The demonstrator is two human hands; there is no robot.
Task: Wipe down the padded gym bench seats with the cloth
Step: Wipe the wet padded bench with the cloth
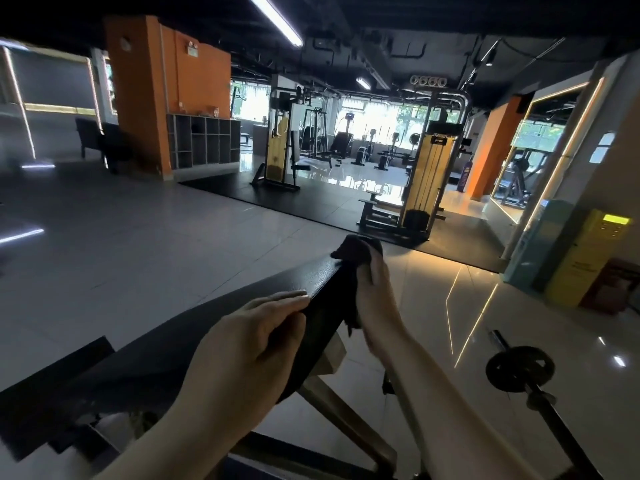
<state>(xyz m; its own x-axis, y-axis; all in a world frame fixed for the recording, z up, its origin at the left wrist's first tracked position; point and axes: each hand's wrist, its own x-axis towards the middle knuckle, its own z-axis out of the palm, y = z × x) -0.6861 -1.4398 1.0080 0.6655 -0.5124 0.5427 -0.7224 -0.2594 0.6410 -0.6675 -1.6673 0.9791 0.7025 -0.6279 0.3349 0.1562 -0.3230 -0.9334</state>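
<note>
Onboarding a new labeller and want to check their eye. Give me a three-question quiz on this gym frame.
1. Multiple choice: which of the hands holds the dark cloth? A) left hand B) right hand C) neither
2. True or false: the black barbell with a round weight plate lies on the black padded bench seat.
3. Short answer: what does the left hand grip?

Key
1. B
2. False. It lies on the glossy tiled floor, to the right of the bench.
3. The side edge of the bench seat, fingers on top and thumb down the side.
</note>
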